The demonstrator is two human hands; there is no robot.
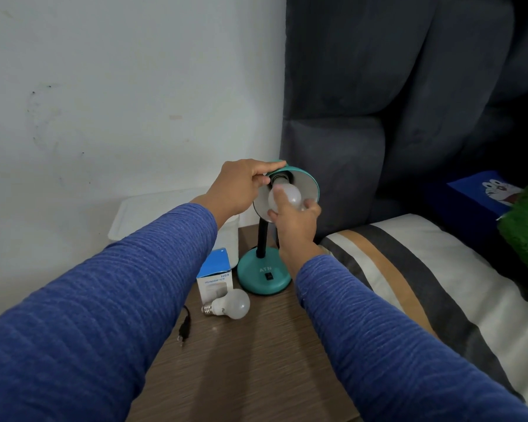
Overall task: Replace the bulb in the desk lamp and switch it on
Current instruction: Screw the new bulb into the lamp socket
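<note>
A teal desk lamp stands on the wooden bedside table [256,354], its round base [261,280] carrying a black rocker switch [269,276]. The shade [310,185] is tilted towards me. My left hand [240,185] grips the shade's upper left rim. My right hand [296,222] is closed around a white bulb [288,194] whose neck sits at the black socket inside the shade. A second white bulb [230,304] lies on its side on the table in front of the base. The lamp's black plug [184,328] rests loose on the table.
A blue and white box [215,277] stands left of the lamp base, with a white plastic container [153,213] behind it against the wall. A dark padded headboard [378,117] and a bed with a striped cover [424,287] lie to the right.
</note>
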